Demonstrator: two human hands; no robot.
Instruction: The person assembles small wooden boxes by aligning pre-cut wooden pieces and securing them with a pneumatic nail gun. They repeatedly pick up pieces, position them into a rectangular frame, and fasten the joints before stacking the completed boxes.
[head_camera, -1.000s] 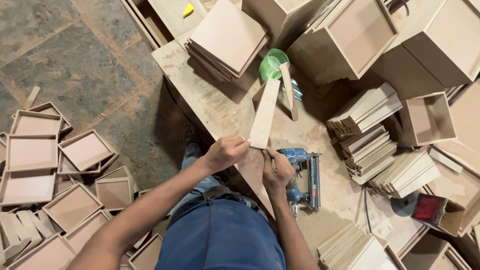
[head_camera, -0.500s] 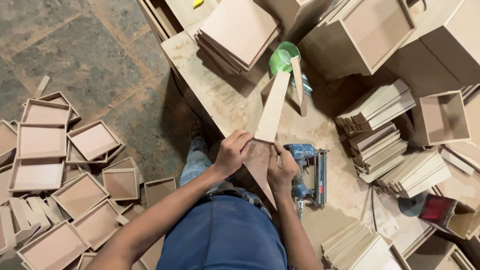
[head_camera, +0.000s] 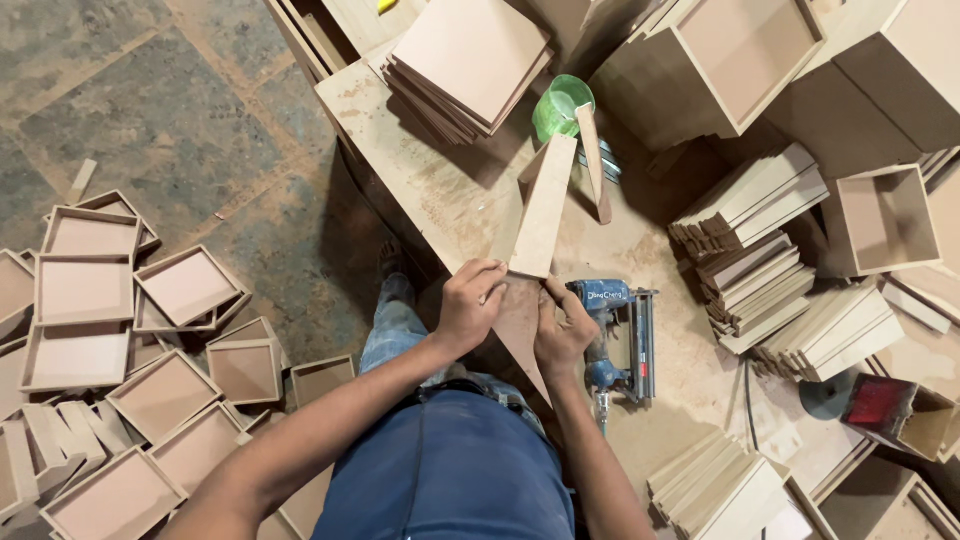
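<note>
Grip, left hand (head_camera: 468, 303): fingers curled around the near end of the upright fibreboard strip (head_camera: 543, 208), grasping it from the left edge.
Grip, right hand (head_camera: 562, 330): fingers pressed on the same near end from the right, thumb on the brown fibreboard panel (head_camera: 520, 318) under the strip; both hands grasping.
Strip, place: over the middle of the table (head_camera: 440, 195), its near end between the two hands.
Strip, long axis: runs away from the person, far end pointing toward the green plastic cup (head_camera: 558, 105), leaning slightly right.
Just right of the strip: a blue pneumatic nail gun (head_camera: 618, 335) lying on the table, beside the right hand.
Beyond the strip: a second thin strip (head_camera: 592, 160) leaning by the cup; left of the cup, a stack of square panels (head_camera: 468, 65).
Right of the strip: stacks of cut strips (head_camera: 755, 225) and open fibreboard boxes (head_camera: 880, 220).
Surface: dusty, worn wooden table.
Room: stone-tiled floor (head_camera: 150, 120) left of the strip, strewn with shallow square trays (head_camera: 85, 290).
Hard to make out: the panel's lower tip is hidden behind the person's body; the joint under the fingers is covered; the boxes at the right and top are cut off.
</note>
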